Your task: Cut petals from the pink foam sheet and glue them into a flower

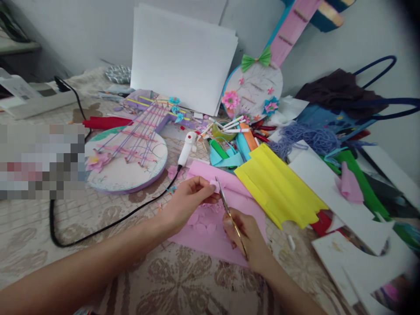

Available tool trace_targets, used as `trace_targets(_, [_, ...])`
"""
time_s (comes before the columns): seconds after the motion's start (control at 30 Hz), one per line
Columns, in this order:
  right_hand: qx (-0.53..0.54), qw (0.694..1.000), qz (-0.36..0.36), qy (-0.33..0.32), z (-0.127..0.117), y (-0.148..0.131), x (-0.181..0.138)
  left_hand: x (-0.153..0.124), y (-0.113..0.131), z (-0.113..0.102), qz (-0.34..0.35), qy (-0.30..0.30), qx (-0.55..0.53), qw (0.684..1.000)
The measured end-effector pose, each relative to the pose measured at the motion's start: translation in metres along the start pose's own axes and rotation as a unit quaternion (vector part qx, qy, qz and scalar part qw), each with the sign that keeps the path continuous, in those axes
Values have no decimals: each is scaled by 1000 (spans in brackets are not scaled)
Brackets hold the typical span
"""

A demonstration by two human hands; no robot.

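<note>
Between thumb and fingers, my left hand (197,192) pinches a small pale pink paper piece (215,186). My right hand (244,232) grips a pair of gold-handled scissors (234,223), whose blades point up and away and meet the edge of that piece. Whether the blades are parted is hard to make out. Beneath both hands lies a sheet of pink crepe paper (252,214), its far part rolled or folded. Several cut pink petals (205,227) rest on it, partly hidden by my hands.
A white glue gun (187,148) trails a black cord (131,215) across the left side. Two decorated paper instruments, one lying (131,166) and one upright (254,87), stand beyond. Yellow crepe paper (282,186), white card offcuts (354,258) and purple yarn (305,138) crowd the right.
</note>
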State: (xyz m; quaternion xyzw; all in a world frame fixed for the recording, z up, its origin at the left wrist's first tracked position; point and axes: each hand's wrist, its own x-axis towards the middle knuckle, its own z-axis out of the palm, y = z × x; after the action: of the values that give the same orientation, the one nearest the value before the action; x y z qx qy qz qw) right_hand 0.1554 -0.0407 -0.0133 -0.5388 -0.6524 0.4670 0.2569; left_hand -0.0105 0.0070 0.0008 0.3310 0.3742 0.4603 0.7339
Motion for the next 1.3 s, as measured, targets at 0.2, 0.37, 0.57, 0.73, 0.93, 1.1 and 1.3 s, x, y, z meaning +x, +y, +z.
trace_targets(0.2, [15, 1000, 21, -1, 0, -4, 0, 1, -2, -2, -4, -16, -15, 1000])
trace_targets(0.37, [8, 1000, 25, -2, -1, -3, -2, 2, 1, -4, -11, -24, -17, 1000])
trace_targets(0.57, [8, 999, 36, -8, -2, 0, -3, 3, 5, -4, -27, -20, -6, 999])
trace_targets(0.73, [-21, 1000, 22, 2, -3, -1, -2, 5, 6, -8, -28, -48, 4, 998])
trace_targets(0.93, [-14, 1000, 18, 3, -2, 2, -3, 6, 8, -8, -27, -48, 12, 998])
trace_targets(1.1, [-16, 1000, 24, -1, -1, 2, -4, 6, 8, -10, -16, -62, 19, 998])
trace_targets(1.3, [-13, 1000, 27, -4, 0, 4, -3, 7, 9, -12, -11, -69, 34, 997])
